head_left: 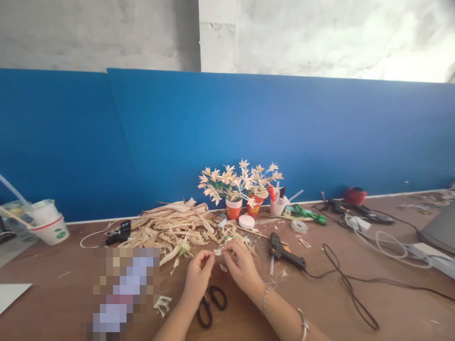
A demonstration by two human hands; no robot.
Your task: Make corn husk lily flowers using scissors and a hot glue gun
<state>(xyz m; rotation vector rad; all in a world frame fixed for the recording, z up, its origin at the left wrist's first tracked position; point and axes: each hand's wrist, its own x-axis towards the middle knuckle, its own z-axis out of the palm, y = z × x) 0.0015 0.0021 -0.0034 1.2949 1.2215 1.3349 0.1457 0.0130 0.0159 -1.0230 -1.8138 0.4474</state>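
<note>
My left hand (198,275) and my right hand (241,265) meet over the brown table (355,322), fingers curled and pinched together on a small pale piece (218,251) of husk-like material held between them. Black-handled scissors (212,305) lie on the table just under my left wrist. A pile of dry pale strips (170,227) spreads right behind my hands. My right wrist wears bracelets.
A black glue gun (284,253) with its cord (348,289) lies to the right. Red cups holding handmade pale flowers (240,182) stand at the blue back panel. A white tape roll (246,221), clear tape (299,226), white cups (48,222) at left, and cables and a power strip (423,251) at right.
</note>
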